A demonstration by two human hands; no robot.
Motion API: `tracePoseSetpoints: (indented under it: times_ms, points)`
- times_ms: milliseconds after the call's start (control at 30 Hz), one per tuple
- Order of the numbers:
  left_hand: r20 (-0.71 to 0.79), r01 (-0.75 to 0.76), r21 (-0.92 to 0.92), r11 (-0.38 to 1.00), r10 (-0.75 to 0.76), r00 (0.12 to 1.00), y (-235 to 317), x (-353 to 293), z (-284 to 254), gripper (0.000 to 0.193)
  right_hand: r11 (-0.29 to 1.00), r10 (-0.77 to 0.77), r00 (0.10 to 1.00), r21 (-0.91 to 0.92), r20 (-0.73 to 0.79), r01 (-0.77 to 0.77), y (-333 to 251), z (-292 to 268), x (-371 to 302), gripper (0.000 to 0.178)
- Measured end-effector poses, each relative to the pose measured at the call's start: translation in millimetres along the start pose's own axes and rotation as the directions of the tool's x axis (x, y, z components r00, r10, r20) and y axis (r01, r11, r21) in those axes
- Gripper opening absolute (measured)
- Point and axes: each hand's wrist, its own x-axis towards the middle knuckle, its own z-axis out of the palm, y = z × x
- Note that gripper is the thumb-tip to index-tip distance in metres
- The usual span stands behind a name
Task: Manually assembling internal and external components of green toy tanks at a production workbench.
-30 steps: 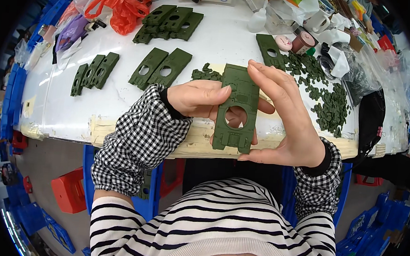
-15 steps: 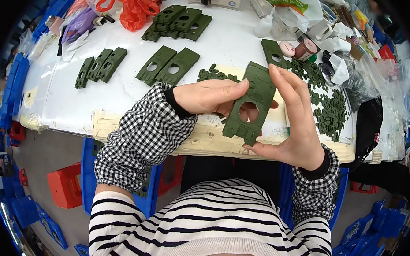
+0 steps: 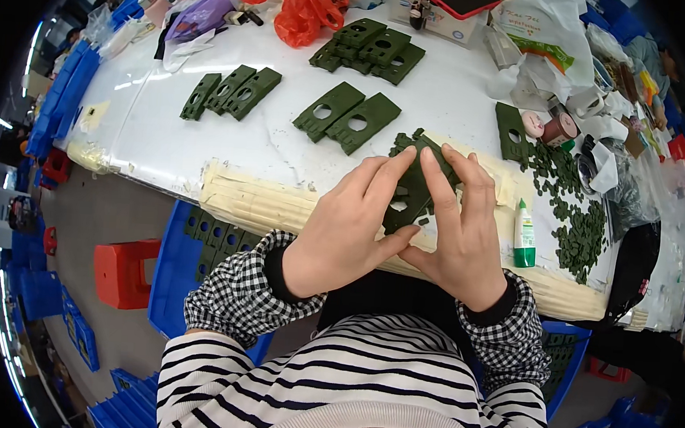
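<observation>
A dark green plastic tank hull plate (image 3: 414, 190) with a round hole is held by its edges, low over the table's near side. My left hand (image 3: 346, 226) closes on its left edge, and my right hand (image 3: 466, 241) closes on its right edge; the fingers cover parts of it. Just beyond lies a small heap of green parts (image 3: 404, 142). Two similar hull plates (image 3: 348, 116) lie left of it. To the right sit loose small green parts (image 3: 580, 236), a green-and-white glue bottle (image 3: 524, 239) and a single hull plate (image 3: 511, 132).
Stacked hull plates (image 3: 376, 47) lie at the back, and narrower ones (image 3: 236, 91) at the left. A red plastic bag (image 3: 304, 11) and a white box (image 3: 440, 22) stand behind. Below the table are a blue tray (image 3: 167, 282) with green parts and a red stool (image 3: 121, 273).
The hull plate has come down from a raised, tilted hold to just above the table. Both hands now grip it from above, thumbs toward me. The head view has shifted, and the glue bottle now shows.
</observation>
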Motion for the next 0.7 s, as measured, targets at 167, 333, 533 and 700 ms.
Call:
tracePoseSetpoints:
  times_ms: [167,333,533,700]
  points:
    - [-0.097,0.157,0.061,0.986,-0.151,0.984,-18.9,-7.4,-33.7,0.056,1.0,0.0,1.0,0.028,-0.009,0.0,-6.9,1.9,8.0,0.107]
    - [-0.184,0.259,0.368,0.893,-0.203,0.962,-111.1,8.0,-100.3,0.035,0.996,0.051,0.999,-0.068,-0.004,-0.051,5.9,-21.4,-10.5,0.106]
    - [0.124,0.326,0.417,0.849,-0.408,0.904,-163.8,39.4,-114.3,0.034,0.985,0.099,0.994,-0.144,0.046,-0.092,4.2,-45.3,-44.0,0.094]
    - [0.17,0.19,0.46,0.867,-0.297,0.94,-166.4,46.9,-108.8,0.03,0.972,0.167,0.986,-0.169,0.008,-0.163,6.8,-58.6,-62.7,0.087]
